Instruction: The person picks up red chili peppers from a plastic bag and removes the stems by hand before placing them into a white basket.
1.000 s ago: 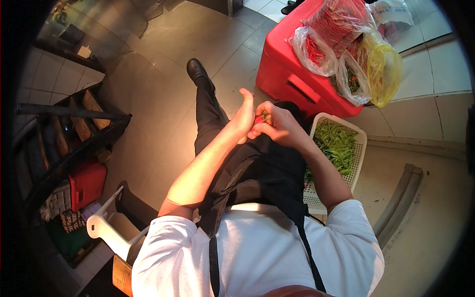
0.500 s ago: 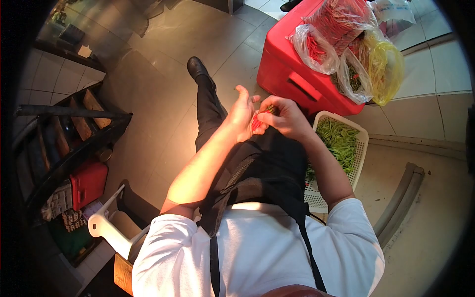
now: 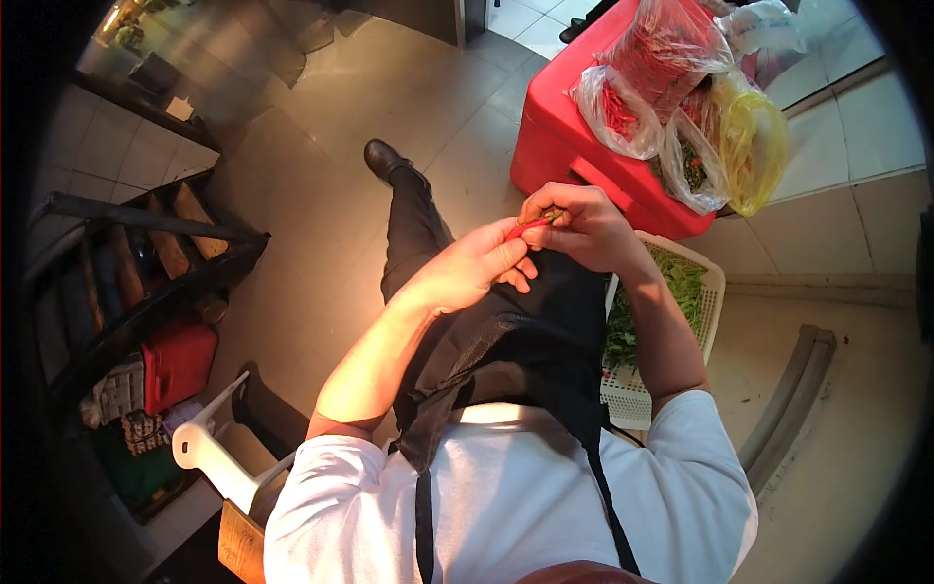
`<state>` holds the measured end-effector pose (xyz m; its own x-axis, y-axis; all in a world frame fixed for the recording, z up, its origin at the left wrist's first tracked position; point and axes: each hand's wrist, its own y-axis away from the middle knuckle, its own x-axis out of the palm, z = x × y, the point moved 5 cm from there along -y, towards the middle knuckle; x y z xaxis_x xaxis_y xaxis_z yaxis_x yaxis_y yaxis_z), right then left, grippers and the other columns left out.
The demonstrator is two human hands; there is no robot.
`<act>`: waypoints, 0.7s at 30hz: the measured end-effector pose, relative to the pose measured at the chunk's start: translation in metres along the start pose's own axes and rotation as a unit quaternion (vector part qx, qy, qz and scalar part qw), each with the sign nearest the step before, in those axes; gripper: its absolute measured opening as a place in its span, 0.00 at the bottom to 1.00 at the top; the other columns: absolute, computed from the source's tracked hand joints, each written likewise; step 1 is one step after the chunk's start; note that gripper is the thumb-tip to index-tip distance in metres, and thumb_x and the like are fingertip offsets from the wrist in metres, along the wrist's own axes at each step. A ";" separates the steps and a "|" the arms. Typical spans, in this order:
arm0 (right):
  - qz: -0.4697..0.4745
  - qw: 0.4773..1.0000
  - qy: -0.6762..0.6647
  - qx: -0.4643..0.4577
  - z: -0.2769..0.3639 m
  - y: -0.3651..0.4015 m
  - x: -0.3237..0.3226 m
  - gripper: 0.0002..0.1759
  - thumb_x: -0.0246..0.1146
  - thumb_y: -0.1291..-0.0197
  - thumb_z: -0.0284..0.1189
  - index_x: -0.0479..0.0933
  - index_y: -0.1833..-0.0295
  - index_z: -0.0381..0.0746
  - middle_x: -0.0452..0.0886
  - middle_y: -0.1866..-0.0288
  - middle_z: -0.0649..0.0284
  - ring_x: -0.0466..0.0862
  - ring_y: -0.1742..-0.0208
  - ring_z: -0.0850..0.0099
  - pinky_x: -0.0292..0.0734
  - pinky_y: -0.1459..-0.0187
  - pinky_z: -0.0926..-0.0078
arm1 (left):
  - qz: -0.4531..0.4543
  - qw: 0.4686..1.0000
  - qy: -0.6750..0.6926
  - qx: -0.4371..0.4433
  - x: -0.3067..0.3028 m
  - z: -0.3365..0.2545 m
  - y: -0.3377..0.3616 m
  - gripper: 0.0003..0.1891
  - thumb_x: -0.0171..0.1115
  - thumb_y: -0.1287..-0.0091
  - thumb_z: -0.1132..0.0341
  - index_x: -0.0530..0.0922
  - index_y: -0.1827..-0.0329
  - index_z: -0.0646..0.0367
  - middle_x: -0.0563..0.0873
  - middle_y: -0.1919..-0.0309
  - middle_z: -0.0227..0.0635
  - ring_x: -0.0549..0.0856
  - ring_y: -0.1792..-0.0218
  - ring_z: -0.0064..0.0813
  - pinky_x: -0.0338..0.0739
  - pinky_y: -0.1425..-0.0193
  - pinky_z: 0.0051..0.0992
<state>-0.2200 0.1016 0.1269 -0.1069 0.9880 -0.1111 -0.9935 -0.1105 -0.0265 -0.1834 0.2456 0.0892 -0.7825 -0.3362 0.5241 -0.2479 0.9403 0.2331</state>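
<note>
The left hand [image 3: 472,271] and right hand [image 3: 584,229] meet above the lap, the left pinching a red chilli [image 3: 523,227] by its body, the right closed on its green stem end, likely so each pulls against the other. The white basket [image 3: 630,389] of green trimmings sits just right of them, handy for dropping. Half a second earlier the left hand's fingers were spread; now they are curled shut

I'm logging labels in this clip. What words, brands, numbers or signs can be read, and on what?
No text can be read.
Red plastic box, clear plastic bags and white slotted basket: no print shows.
Patterned packets on the dark shelf: too blurred to read.
Thin red chilli pinched by left hand and right hand: unmarked.
</note>
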 end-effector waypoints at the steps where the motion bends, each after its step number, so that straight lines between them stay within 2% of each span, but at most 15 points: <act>1: -0.006 1.000 0.003 -0.010 0.000 0.001 0.000 0.05 0.66 0.40 0.20 0.78 0.58 0.33 0.81 0.68 0.66 0.82 0.68 0.79 0.78 0.64 0.80 | 0.002 0.999 -0.037 -0.001 0.001 -0.001 0.001 0.17 0.53 0.24 0.58 0.72 0.43 0.63 0.80 0.54 0.33 0.82 0.59 0.22 0.79 0.52 0.24; 2: -0.012 1.000 0.006 -0.020 0.001 0.002 0.000 0.06 0.66 0.40 0.20 0.78 0.58 0.33 0.81 0.67 0.66 0.82 0.68 0.78 0.78 0.64 0.80 | 0.003 0.997 -0.073 -0.002 0.002 -0.003 0.002 0.16 0.53 0.23 0.59 0.72 0.43 0.63 0.79 0.54 0.33 0.82 0.59 0.22 0.79 0.53 0.24; 3: -0.005 1.000 -0.014 -0.014 0.001 0.001 0.002 0.06 0.66 0.40 0.20 0.78 0.58 0.33 0.82 0.67 0.65 0.83 0.68 0.78 0.78 0.64 0.80 | -0.008 0.996 -0.078 0.050 0.007 -0.008 0.002 0.15 0.51 0.22 0.60 0.72 0.45 0.64 0.81 0.61 0.32 0.80 0.64 0.21 0.77 0.57 0.22; 5: 0.008 0.998 -0.055 0.000 0.000 0.000 0.004 0.07 0.67 0.41 0.20 0.78 0.57 0.33 0.82 0.67 0.64 0.83 0.67 0.78 0.79 0.64 0.80 | -0.013 0.993 -0.111 0.047 0.001 -0.007 0.002 0.15 0.50 0.22 0.59 0.73 0.47 0.63 0.80 0.65 0.32 0.80 0.67 0.20 0.76 0.60 0.21; 7: -0.002 0.999 0.024 -0.029 0.007 -0.005 0.006 0.08 0.66 0.41 0.20 0.78 0.56 0.33 0.83 0.66 0.62 0.84 0.67 0.77 0.79 0.64 0.79 | -0.022 0.992 -0.118 0.035 -0.005 -0.007 0.005 0.15 0.50 0.22 0.58 0.73 0.50 0.63 0.80 0.67 0.31 0.79 0.69 0.20 0.75 0.62 0.20; 11: -0.027 0.982 0.096 -0.163 0.014 -0.020 0.016 0.09 0.65 0.40 0.20 0.79 0.54 0.34 0.83 0.64 0.58 0.85 0.66 0.72 0.79 0.64 0.77 | -0.024 0.999 -0.044 0.008 -0.016 -0.012 0.012 0.13 0.50 0.22 0.58 0.73 0.53 0.61 0.79 0.67 0.30 0.79 0.70 0.19 0.75 0.65 0.20; 14: 0.001 0.992 0.094 -0.090 0.011 -0.031 0.028 0.07 0.64 0.39 0.20 0.79 0.55 0.34 0.83 0.62 0.56 0.85 0.66 0.70 0.79 0.63 0.76 | -0.044 0.996 0.074 0.018 -0.019 -0.003 0.019 0.14 0.51 0.23 0.57 0.73 0.54 0.60 0.78 0.70 0.29 0.79 0.71 0.18 0.74 0.67 0.18; 17: 0.000 0.965 0.137 -0.223 0.021 -0.039 0.030 0.06 0.63 0.38 0.20 0.79 0.56 0.34 0.83 0.60 0.57 0.85 0.65 0.70 0.79 0.63 0.78 | -0.046 0.995 0.076 0.039 -0.023 -0.009 0.020 0.15 0.50 0.22 0.56 0.74 0.56 0.60 0.78 0.73 0.28 0.78 0.73 0.17 0.71 0.69 0.17; 21: -0.029 0.993 0.019 -0.111 0.023 -0.037 0.022 0.04 0.62 0.35 0.23 0.78 0.58 0.33 0.81 0.58 0.58 0.83 0.61 0.70 0.78 0.60 0.75 | -0.047 0.997 -0.022 0.052 -0.022 -0.025 0.018 0.16 0.50 0.22 0.55 0.74 0.55 0.62 0.78 0.73 0.28 0.77 0.74 0.18 0.70 0.69 0.17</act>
<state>-0.1866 0.1297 0.1485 -0.0451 0.9892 -0.1395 -0.9645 -0.0795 -0.2518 -0.1563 0.2688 0.1024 -0.7767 -0.4226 0.4670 -0.3775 0.9059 0.1920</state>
